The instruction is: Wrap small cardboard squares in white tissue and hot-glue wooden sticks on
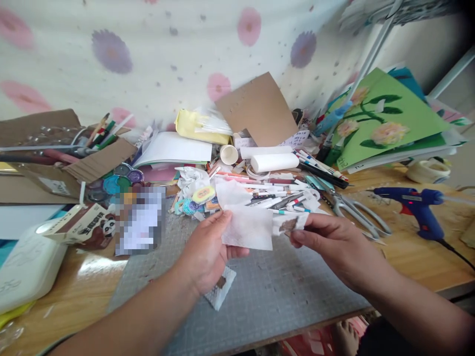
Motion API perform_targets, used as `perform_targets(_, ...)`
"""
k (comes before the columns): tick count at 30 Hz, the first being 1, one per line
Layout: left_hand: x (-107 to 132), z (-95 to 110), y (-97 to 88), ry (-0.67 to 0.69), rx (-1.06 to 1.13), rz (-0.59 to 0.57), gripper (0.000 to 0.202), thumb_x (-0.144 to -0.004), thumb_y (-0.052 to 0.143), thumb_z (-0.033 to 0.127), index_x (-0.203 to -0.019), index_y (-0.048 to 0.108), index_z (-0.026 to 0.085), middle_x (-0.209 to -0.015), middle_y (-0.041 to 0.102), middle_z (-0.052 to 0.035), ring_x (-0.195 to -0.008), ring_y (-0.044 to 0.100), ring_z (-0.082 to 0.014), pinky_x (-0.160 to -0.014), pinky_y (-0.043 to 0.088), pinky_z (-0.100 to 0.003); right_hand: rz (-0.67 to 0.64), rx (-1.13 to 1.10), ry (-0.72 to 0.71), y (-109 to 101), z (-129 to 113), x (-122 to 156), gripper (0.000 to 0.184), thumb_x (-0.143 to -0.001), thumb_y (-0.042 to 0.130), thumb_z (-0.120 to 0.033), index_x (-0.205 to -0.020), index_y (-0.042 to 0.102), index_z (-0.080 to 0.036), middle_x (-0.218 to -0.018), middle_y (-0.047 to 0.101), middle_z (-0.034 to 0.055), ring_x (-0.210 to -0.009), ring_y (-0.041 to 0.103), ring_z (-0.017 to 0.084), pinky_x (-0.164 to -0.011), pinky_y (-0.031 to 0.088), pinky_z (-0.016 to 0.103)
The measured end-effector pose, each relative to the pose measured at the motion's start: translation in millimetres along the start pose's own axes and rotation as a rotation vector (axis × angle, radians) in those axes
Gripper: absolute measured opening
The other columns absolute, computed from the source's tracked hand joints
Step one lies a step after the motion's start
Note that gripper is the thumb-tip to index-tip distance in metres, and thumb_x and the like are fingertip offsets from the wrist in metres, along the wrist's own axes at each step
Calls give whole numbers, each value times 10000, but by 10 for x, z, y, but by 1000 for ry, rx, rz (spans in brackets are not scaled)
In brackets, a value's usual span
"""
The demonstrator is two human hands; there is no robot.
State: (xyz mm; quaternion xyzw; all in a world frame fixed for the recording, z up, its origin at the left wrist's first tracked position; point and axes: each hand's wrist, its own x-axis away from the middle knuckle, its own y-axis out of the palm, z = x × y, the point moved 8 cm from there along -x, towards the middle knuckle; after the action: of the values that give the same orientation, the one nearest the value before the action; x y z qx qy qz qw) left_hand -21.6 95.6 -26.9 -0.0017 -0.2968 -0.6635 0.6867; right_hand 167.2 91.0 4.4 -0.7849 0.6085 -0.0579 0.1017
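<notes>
My left hand (pixel 211 247) pinches a thin white sheet (pixel 248 228), perhaps tissue or paper towel, between thumb and fingers above the mat. Another pale, thin piece (pixel 232 194) rises behind that sheet. In my right hand (pixel 330 242), thumb and fingertips are closed on a small white piece of paper with a brown patch (pixel 291 225), close to the sheet's right edge. Whether the two pieces touch, I cannot tell. Under my left wrist, a second white piece with a brown spot (pixel 221 287) lies on the grey cutting mat (pixel 274 301), partly hidden.
Markers and pencils (pixel 267 190) are heaped behind my hands. Scissors (pixel 358 212) and a blue glue gun (pixel 415 202) with a red light lie to the right. Leftward stand a drink carton (pixel 87 225) and a cardboard box (pixel 52 175). A white roll (pixel 274 162) lies at the back.
</notes>
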Motion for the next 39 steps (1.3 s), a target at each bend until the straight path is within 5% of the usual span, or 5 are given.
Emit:
perform_targets(15,83,-128,133,-72,-24,-138,165,-801,617,183,-963,638,156,-867,723,-75,-664,668,-178,-552,557,-288,69,177,-483,20,-453,125,405,-819,583,-75,-1033,705,-396,-847,671,3,-739,636,150,-635,485,277)
perform_targets(24,90,-81,152,27,32,-130,178,-782,658,222,-944,691,156,-829,749,-62,-768,695,-197,-634,552,-260,127,21,-156,38,-174,76,54,-752,706,-267,-795,738,-273,-702,691,3,-644,604,174,-603,459,289)
perform_targets(29,105,-82,202,47,70,-163,170,-832,608,232,-956,689,148,-872,753,-67,-766,691,-168,-682,543,-244,116,-412,152,229,163,72,201,-750,717,-388,-679,665,-208,-588,621,-19,-563,517,122,-565,410,247)
perform_targets(34,119,-90,188,46,105,-149,190,-824,616,202,-997,683,159,-903,751,-66,-812,691,-191,-672,546,-262,271,-703,220,190,255,101,167,-640,812,-336,-696,703,-222,-787,640,-9,-754,547,143,-700,450,269)
perform_targets(39,135,-119,221,42,126,-181,206,-837,605,204,-1020,683,152,-948,743,-78,-839,682,-184,-688,539,-249,140,-781,271,325,224,139,143,-652,802,-303,-714,720,-204,-824,667,25,-802,570,177,-778,450,328)
